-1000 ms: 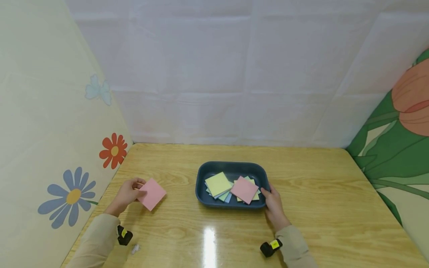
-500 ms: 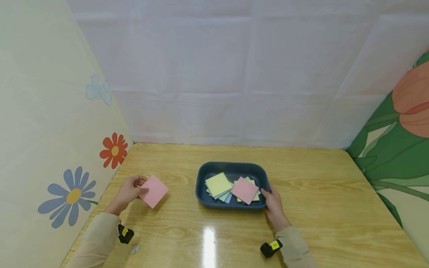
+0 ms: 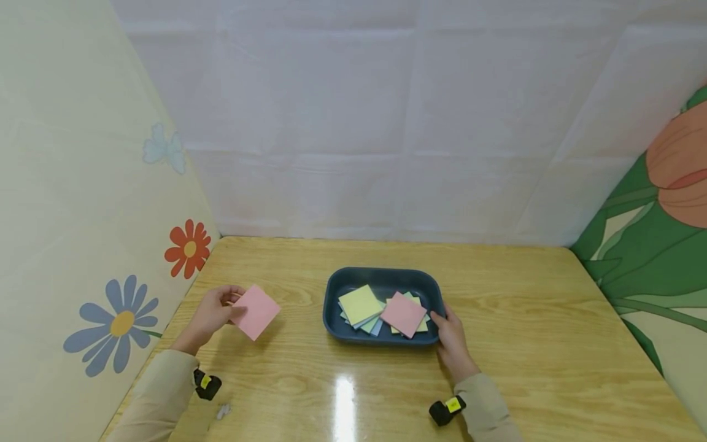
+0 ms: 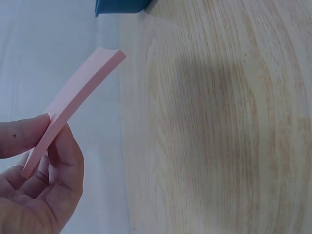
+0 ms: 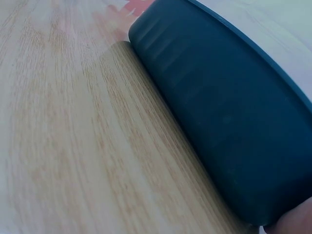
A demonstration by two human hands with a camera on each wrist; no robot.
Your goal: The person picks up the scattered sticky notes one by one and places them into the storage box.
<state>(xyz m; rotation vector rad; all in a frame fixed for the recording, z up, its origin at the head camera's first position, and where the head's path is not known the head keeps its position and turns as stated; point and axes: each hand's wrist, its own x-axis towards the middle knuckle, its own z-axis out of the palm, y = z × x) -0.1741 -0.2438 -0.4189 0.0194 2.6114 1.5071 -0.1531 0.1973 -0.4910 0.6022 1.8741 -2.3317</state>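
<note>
My left hand (image 3: 212,314) pinches a pink square pad of paper (image 3: 256,311) by its left corner, just above the wooden table (image 3: 519,319) at the left. In the left wrist view the thumb and fingers (image 4: 29,136) clamp the thin pink pad (image 4: 78,92), which curves upward. A dark blue tray (image 3: 342,283) sits mid-table with several coloured paper squares inside; a yellow one (image 3: 359,303) and a pink one (image 3: 402,313) lie on top. My right hand (image 3: 450,334) grips the tray's front right corner. The right wrist view shows the tray's outer wall (image 5: 229,122) close up.
Walls close in the table: a cream panel with painted flowers (image 3: 113,322) on the left, white sheeting behind, a green and orange flower mural (image 3: 652,245) on the right. A small white scrap (image 3: 222,411) lies near the front left edge.
My left hand has carried the pink pad slightly right and away from me, toward the tray. The right hand and the tray have stayed put.
</note>
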